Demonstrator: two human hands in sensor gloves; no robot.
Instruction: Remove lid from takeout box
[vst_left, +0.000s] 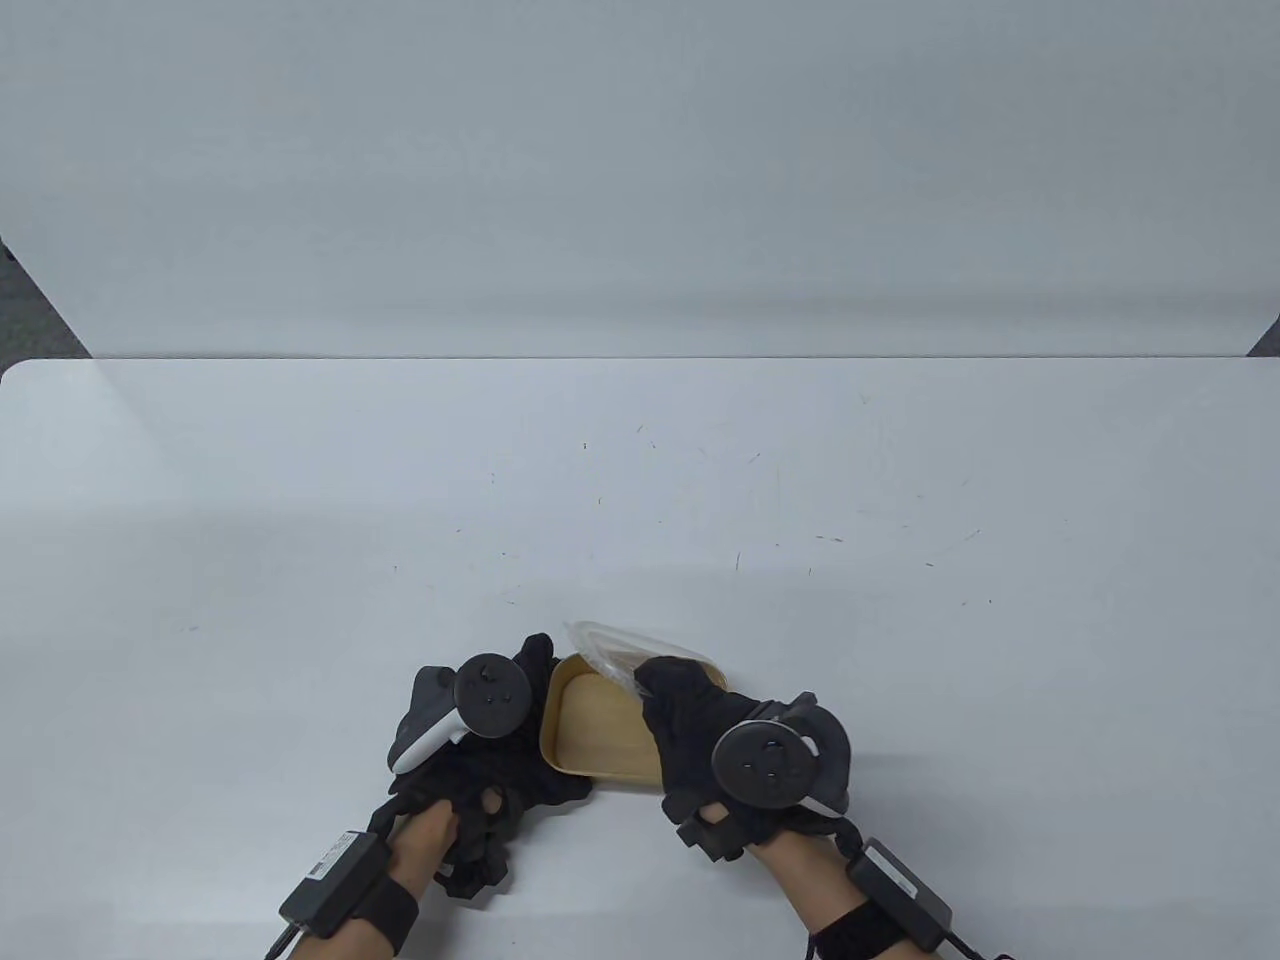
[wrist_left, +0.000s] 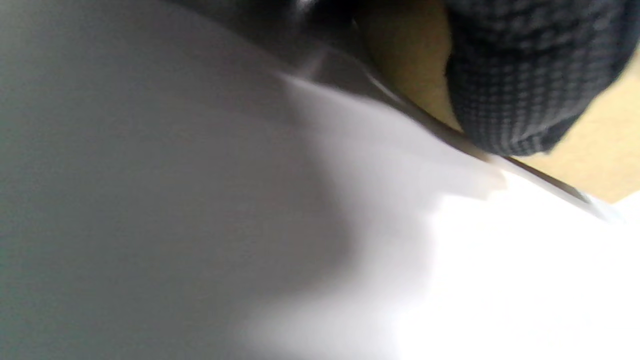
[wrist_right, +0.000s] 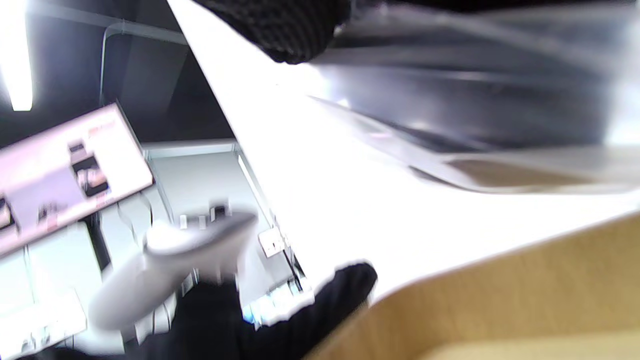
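Table view: shallow tan rectangular takeout box (vst_left: 590, 725) sits at the white counter's (vst_left: 640, 480) near edge; left hand (vst_left: 480, 735) grips its left rim, right hand (vst_left: 700, 725) holds the thin clear plastic lid (vst_left: 610, 648) tilted up off the far side. Left wrist view: a gloved fingertip (wrist_left: 525, 85) presses the box wall (wrist_left: 410, 55). Right wrist view, blurred: the lid (wrist_right: 465, 120) hangs above the box (wrist_right: 525, 300); it looks light, flexible, slippery, so best pinched at its rim.

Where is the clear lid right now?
In the table view, the clear lid is tilted up over the tan takeout box, pinched by the right hand, near the table's front edge.
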